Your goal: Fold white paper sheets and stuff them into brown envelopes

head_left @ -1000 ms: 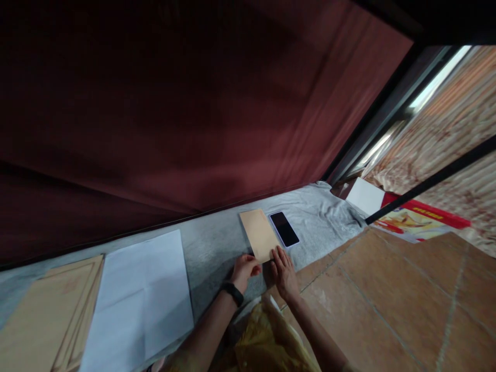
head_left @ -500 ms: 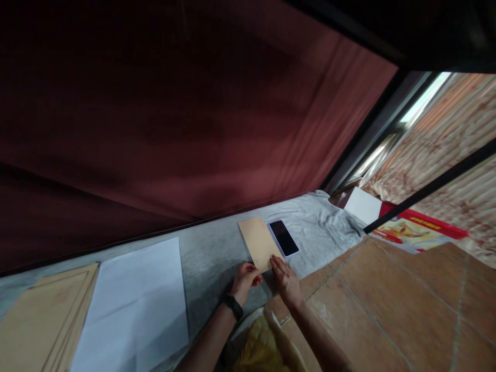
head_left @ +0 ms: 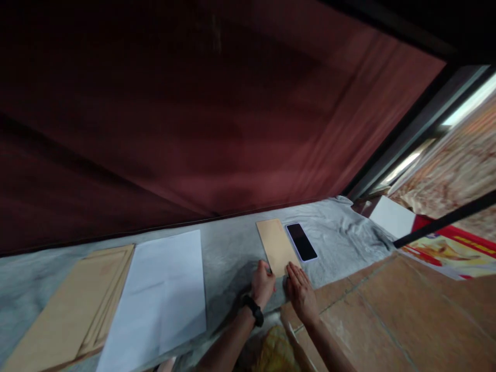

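Observation:
A small brown paper envelope point(head_left: 277, 245) lies at a slant on the grey cloth in front of me. My left hand point(head_left: 263, 284) has its fingers curled closed at the envelope's near left corner, pinching the edge. A dark band circles that wrist. Over the near right corner my right hand point(head_left: 301, 290) lies with fingers stretched out, pressing the paper down. Just right of the envelope is a phone point(head_left: 302, 243) with a dark screen and a pale case, touched by neither hand.
White paper point(head_left: 166, 299) lies to the left, beside a stack of larger brown envelopes point(head_left: 81, 305). Grey cloth point(head_left: 228, 248) covers the surface up to a dark red curtain point(head_left: 232, 129). At right are a tiled floor point(head_left: 372, 310), a red and yellow box point(head_left: 449, 248) and a dark bar.
The view has swung left, so everything sits further right in it. My left hand's fingers are curled tighter at the envelope's corner. The right hand stays flat on it.

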{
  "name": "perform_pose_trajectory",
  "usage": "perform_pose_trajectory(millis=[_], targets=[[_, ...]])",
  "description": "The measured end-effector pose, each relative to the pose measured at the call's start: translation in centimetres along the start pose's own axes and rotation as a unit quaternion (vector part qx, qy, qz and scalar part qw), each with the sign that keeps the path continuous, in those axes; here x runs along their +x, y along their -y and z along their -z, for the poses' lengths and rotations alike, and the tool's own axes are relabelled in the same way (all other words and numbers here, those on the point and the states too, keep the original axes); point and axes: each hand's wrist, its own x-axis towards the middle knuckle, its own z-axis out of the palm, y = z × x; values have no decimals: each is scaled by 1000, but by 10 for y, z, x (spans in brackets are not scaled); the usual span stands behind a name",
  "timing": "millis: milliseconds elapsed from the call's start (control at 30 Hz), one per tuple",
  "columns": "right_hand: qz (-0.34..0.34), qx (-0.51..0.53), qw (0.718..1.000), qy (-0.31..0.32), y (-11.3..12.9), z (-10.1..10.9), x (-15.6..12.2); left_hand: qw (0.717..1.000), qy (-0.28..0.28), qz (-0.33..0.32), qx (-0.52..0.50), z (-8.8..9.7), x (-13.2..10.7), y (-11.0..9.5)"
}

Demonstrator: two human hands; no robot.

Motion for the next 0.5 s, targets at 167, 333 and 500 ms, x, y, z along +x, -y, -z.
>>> perform_pose_trajectory(millis=[167,333,500], targets=[[-7,21,1000,0,7,11,5,986,-65,-124,86,80,-46,10],[-34,161,986,16,61,-6,14,891,-295,-214,269,222,-92,40],[-144,359,918,90,156,-66,22,797,-418,-74,429,304,-118,57]])
